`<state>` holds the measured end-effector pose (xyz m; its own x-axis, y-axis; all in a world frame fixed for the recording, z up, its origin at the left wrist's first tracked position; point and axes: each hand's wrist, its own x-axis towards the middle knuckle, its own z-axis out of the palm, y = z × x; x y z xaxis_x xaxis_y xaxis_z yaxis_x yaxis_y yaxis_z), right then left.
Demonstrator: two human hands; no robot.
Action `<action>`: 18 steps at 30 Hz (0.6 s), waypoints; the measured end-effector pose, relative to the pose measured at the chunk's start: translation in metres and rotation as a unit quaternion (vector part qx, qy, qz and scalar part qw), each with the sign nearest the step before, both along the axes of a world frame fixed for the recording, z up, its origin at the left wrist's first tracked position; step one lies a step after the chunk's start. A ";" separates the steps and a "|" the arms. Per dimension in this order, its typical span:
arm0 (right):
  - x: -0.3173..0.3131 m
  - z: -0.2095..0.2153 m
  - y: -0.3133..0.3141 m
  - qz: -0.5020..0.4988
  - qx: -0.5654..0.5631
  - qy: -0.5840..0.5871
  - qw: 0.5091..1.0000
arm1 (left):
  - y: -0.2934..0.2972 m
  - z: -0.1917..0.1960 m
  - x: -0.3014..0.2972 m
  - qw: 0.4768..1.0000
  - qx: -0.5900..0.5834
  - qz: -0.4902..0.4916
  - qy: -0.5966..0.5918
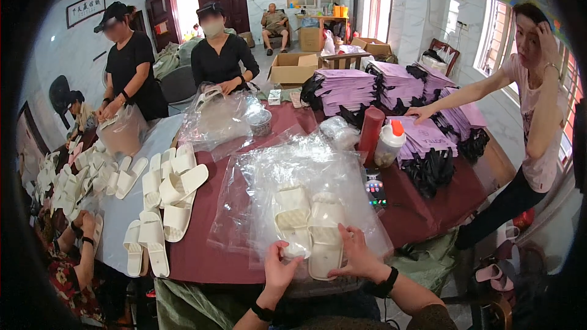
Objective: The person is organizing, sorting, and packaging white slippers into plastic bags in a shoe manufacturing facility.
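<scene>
Two cream slippers (326,232) lay side by side on the maroon-covered worktop (205,241) right in front of me, straps up, heels toward me. Clear plastic bags (244,189) spread over and around them; the film covered their far ends, but I could not make out whether both heels were inside too. My left grip (281,272) was apart, fingers curled and thumb spread, beside the left slipper's heel. My right grip (361,260) was apart too, fingertips and thumb against the outer edge of the right slipper, not clamped round it.

I judged this pair to be part done: slippers and plastic were together, yet I saw no sign of a closed bag. Much more was left, for a group of loose slippers (154,235) lay bare to my left, with a bigger heap (73,174) beyond. Across from me, two co-workers in black tops (220,61) also had clear bags at their hands. Purple bags (345,88) stood stacked to the far right, none touching my pair.
</scene>
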<state>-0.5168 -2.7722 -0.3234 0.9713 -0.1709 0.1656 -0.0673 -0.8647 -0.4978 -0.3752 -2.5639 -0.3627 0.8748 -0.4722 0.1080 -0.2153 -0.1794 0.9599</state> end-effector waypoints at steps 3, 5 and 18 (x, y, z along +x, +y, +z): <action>0.001 0.004 -0.003 0.006 0.008 -0.011 1.000 | -0.002 -0.002 0.000 0.994 -0.095 0.002 0.053; -0.001 0.003 -0.001 0.011 -0.003 -0.013 1.000 | -0.007 0.014 -0.002 0.991 -0.113 -0.006 0.067; 0.012 -0.005 -0.013 -0.071 0.117 -0.099 0.986 | 0.018 0.002 0.012 0.934 -0.214 0.017 0.286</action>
